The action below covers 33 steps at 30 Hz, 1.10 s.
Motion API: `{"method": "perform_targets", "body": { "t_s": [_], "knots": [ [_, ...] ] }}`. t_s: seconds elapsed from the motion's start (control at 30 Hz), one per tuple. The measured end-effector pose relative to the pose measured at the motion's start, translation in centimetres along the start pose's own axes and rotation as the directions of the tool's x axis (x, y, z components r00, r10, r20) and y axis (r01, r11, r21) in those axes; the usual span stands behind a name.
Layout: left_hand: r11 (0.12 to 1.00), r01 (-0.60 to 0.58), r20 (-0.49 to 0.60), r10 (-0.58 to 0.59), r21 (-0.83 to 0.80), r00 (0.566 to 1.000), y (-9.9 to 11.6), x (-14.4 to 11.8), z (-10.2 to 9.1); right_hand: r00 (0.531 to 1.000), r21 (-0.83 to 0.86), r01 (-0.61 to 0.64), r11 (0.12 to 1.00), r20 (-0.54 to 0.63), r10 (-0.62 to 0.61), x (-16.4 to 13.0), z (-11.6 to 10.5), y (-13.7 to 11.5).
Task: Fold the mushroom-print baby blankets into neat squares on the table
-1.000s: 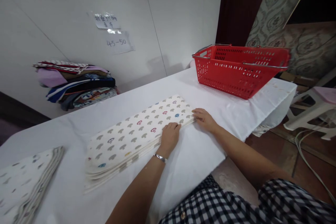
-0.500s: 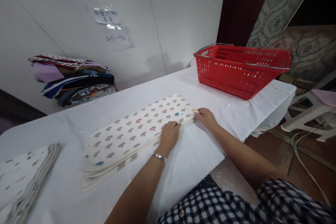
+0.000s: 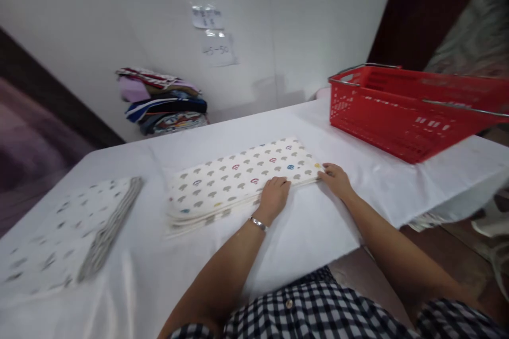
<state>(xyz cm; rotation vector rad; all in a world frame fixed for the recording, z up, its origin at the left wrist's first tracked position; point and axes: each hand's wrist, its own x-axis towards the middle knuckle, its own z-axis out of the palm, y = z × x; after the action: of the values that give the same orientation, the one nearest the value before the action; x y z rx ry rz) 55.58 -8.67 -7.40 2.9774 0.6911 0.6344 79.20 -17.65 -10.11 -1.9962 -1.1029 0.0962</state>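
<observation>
A folded cream cloth (image 3: 234,177) printed with small grey and coloured mushrooms lies in several layers on the white-covered table (image 3: 302,222). My left hand (image 3: 273,197) rests palm down on its near edge, fingers curled over the layers; a silver bracelet sits on that wrist. My right hand (image 3: 337,179) touches the cloth's right corner with its fingertips. Neither hand lifts the cloth off the table.
A red plastic basket (image 3: 409,114) with metal handles stands at the table's right back. A second folded stack of the same print (image 3: 67,233) lies at the left. Mixed folded fabrics (image 3: 163,100) are piled against the wall, below two paper notes (image 3: 212,37).
The view has swung to the left, so everything sits further right in the frame. My hands stay in the same places on the cloth's near edge and corner.
</observation>
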Motion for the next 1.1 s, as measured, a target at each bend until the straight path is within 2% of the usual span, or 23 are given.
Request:
{"method": "perform_targets", "body": {
  "t_s": [0.17, 0.37, 0.63, 0.7, 0.8, 0.87, 0.9, 1.0, 1.1],
  "knots": [
    [0.996, 0.092, 0.044, -0.092, 0.007, 0.995, -0.8, -1.5, -0.8, 1.000, -0.041, 0.017, 0.999, 0.022, -0.016, 0.3, -0.3, 1.0],
    [0.988, 0.157, 0.045, -0.157, 0.005, 0.987, -3.1, -4.7, -2.8, 0.995, -0.053, -0.053, 0.997, 0.078, 0.057, 0.2, -0.9, 0.7],
    [0.951, 0.295, -0.037, -0.293, 0.096, 0.955, -8.3, -11.9, -6.9, 0.979, -0.132, -0.177, 0.975, 0.079, 0.188, 0.4, -1.0, 0.8],
    [0.931, 0.346, -0.076, -0.339, 0.116, 0.938, -9.7, -14.2, -8.1, 0.980, -0.139, -0.166, 0.976, 0.088, 0.180, 0.4, -1.0, 0.9],
    [0.896, 0.424, -0.127, -0.409, 0.134, 0.904, -11.5, -17.6, -9.8, 0.993, -0.157, -0.073, 0.985, 0.078, 0.086, 0.3, -1.2, 0.9],
    [0.879, 0.459, -0.158, -0.439, 0.130, 0.885, -12.3, -19.3, -10.6, 0.998, -0.213, 0.069, 0.975, 0.022, -0.066, 0.1, -1.2, 0.2],
    [0.875, 0.469, -0.168, -0.447, 0.124, 0.879, -12.6, -19.9, -10.9, 0.984, -0.238, 0.171, 0.956, -0.010, -0.178, 0.0, -1.1, -0.4],
    [0.870, 0.482, -0.182, -0.459, 0.108, 0.870, -12.8, -20.7, -11.0, 0.867, -0.204, 0.479, 0.854, -0.040, -0.497, -0.7, 0.2, -3.7],
    [0.871, 0.477, -0.183, -0.454, 0.112, 0.872, -12.9, -20.3, -10.7, 0.775, -0.025, 0.632, 0.775, 0.054, -0.630, -1.9, 3.2, -8.5]
  ]
}}
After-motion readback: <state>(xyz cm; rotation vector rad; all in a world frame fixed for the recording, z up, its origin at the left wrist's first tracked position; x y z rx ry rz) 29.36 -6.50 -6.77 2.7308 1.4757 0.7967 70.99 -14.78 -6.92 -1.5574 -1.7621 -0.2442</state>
